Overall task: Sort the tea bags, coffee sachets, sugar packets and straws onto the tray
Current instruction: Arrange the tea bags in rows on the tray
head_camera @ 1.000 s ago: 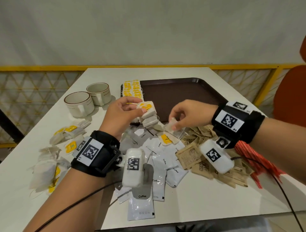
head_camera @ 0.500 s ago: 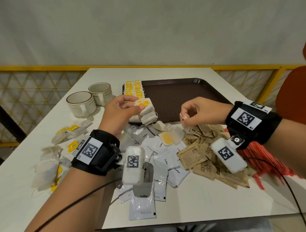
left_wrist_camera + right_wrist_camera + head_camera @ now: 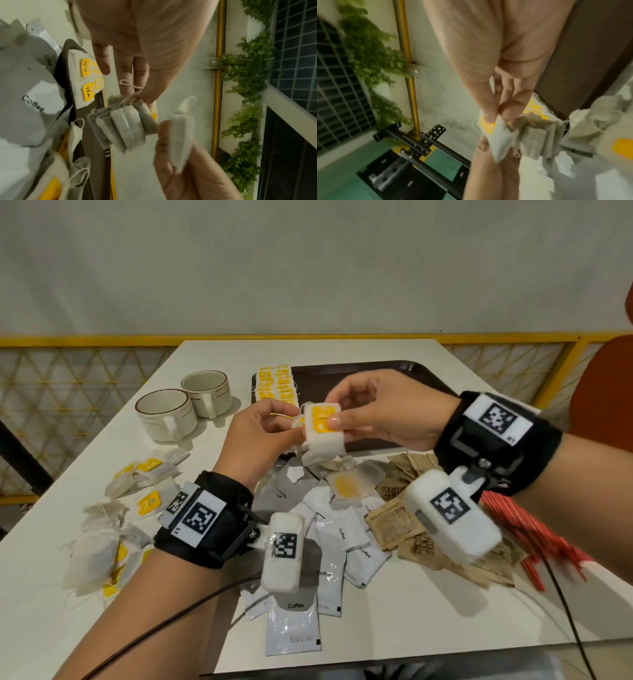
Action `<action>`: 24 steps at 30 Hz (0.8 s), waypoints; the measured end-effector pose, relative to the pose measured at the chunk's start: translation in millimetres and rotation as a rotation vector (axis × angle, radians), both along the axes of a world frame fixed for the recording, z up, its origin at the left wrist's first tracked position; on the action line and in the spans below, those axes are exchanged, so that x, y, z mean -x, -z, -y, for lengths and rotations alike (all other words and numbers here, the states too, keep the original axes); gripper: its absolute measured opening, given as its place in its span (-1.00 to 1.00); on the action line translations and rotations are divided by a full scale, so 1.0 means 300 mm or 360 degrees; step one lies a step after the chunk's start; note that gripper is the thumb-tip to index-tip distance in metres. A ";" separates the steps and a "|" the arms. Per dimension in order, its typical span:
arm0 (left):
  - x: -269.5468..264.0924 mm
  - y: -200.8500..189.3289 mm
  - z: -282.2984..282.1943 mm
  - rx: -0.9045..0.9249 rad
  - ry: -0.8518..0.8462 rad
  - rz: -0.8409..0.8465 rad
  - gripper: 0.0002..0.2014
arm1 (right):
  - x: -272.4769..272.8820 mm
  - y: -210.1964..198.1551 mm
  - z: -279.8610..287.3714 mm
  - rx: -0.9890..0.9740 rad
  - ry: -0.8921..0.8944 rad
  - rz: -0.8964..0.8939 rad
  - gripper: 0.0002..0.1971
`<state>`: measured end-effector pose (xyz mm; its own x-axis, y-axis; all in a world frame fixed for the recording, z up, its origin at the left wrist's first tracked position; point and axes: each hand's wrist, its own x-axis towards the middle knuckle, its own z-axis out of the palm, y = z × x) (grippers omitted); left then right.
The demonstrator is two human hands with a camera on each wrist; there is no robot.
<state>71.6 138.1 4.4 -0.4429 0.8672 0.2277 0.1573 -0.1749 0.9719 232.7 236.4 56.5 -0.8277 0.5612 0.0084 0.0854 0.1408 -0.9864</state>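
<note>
Above the tray's near edge my left hand grips a small stack of tea bags. My right hand pinches one yellow-tagged tea bag against the top of that stack. The left wrist view shows my left hand gripping the stack at its top. In the right wrist view my right hand pinches the tea bag between thumb and finger. A row of tea bags lies at the left end of the brown tray.
White coffee sachets, brown sugar packets and red straws lie heaped on the white table below my hands. Loose tea bags lie at the left. Two cups stand behind them.
My right hand lifted a tea bag from the pile and brought it left onto the stack. My left hand has raised the stack slightly.
</note>
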 end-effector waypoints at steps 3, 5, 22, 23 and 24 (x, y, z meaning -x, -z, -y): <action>-0.005 -0.002 0.002 -0.0011 0.0049 0.0046 -0.74 | 0.039 0.040 0.003 -0.0216 0.0146 0.0144 -0.76; -0.002 0.002 0.000 -0.0018 0.0051 0.0099 -0.72 | 0.049 0.049 -0.002 -0.0172 0.0140 0.0201 -0.74; 0.033 -0.008 -0.044 0.0105 0.0140 0.0059 -0.72 | 0.058 0.018 -0.067 -0.0100 0.0034 0.0217 -0.90; 0.047 -0.026 -0.059 0.0109 0.0127 0.0004 -0.72 | 0.064 0.007 -0.081 -0.0090 0.0062 0.0202 -0.92; 0.062 -0.049 -0.078 0.0102 0.0107 -0.0053 -0.72 | 0.070 -0.006 -0.099 -0.0098 0.0105 0.0200 -0.94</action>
<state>53.0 161.5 19.2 -0.3762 0.9080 0.1844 0.1794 -0.1239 0.9759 211.7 266.1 58.4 -0.7856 0.6162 -0.0565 0.2185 0.1908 -0.9570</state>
